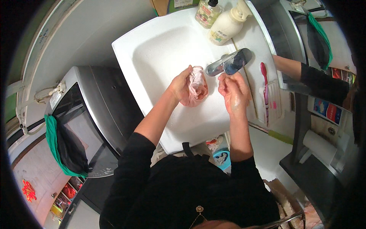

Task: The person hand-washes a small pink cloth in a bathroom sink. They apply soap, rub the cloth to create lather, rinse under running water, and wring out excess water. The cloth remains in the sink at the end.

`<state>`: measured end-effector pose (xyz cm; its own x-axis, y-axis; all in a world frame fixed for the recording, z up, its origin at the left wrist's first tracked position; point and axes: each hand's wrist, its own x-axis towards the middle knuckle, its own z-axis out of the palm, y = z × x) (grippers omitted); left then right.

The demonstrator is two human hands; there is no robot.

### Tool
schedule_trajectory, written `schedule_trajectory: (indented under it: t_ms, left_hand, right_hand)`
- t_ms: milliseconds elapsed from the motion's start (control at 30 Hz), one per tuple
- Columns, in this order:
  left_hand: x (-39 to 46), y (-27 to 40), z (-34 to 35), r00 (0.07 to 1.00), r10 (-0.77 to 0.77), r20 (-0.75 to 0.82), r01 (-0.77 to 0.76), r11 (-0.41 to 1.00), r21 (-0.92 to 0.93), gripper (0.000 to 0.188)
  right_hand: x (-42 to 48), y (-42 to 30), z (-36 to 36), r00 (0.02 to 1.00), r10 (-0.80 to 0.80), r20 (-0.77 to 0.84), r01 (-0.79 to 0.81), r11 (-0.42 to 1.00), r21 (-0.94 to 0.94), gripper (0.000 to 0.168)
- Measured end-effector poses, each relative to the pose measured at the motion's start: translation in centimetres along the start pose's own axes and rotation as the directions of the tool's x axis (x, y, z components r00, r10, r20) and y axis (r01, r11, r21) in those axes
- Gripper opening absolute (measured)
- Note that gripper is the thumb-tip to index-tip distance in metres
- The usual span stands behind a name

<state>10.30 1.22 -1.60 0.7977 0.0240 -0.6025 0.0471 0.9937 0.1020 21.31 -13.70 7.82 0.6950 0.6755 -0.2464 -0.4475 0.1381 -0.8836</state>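
Observation:
Over the white washbasin [160, 43], my left hand [180, 87] holds a bunched, wet-looking pink cloth [197, 88]. My right hand [234, 91] is just below the metal faucet [228, 61], its fingers curled in and the wrist wet. Whether those fingers touch the faucet's underside or hold anything small cannot be told. A gap separates the right hand from the cloth.
A cream pump bottle [227, 27] and a clear soap bottle [208, 13] stand at the basin's far corner. A red toothbrush [263, 74] lies by a soap tray [274, 103] on the right ledge. A washing machine [103, 103] is at the left.

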Motion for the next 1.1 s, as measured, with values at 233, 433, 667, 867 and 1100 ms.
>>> schedule_trajectory:
  t_ms: [233,433,667,867,1100]
  left_hand:
    - [2.9,0.5,0.3,0.997,0.076,-0.013,-0.074,0.990,0.124,0.037]
    - [4.1,0.6,0.8,0.998,0.037,-0.051,-0.030,0.991,0.132,0.037]
    - [4.4,0.4,1.4,0.997,0.038,-0.073,-0.027,0.988,0.154,0.038]
    - [5.2,0.2,0.6,0.990,0.070,-0.119,-0.049,0.984,0.172,0.032]
    - [4.3,-0.2,1.6,0.938,0.256,-0.234,-0.122,0.876,0.466,0.032]
  right_hand:
    - [0.6,-1.2,0.0,0.999,0.033,-0.013,-0.032,0.998,0.054,0.008]
    - [0.6,-1.4,-0.1,1.000,0.025,0.009,-0.025,0.998,0.062,0.018]
    - [0.8,-1.6,-0.1,1.000,0.014,0.010,-0.014,0.995,0.097,0.023]
    - [0.6,0.1,-1.6,0.989,-0.100,0.112,0.101,0.995,-0.008,0.022]
    - [2.7,10.1,-2.2,0.927,-0.372,0.044,0.279,0.608,-0.744,0.027]
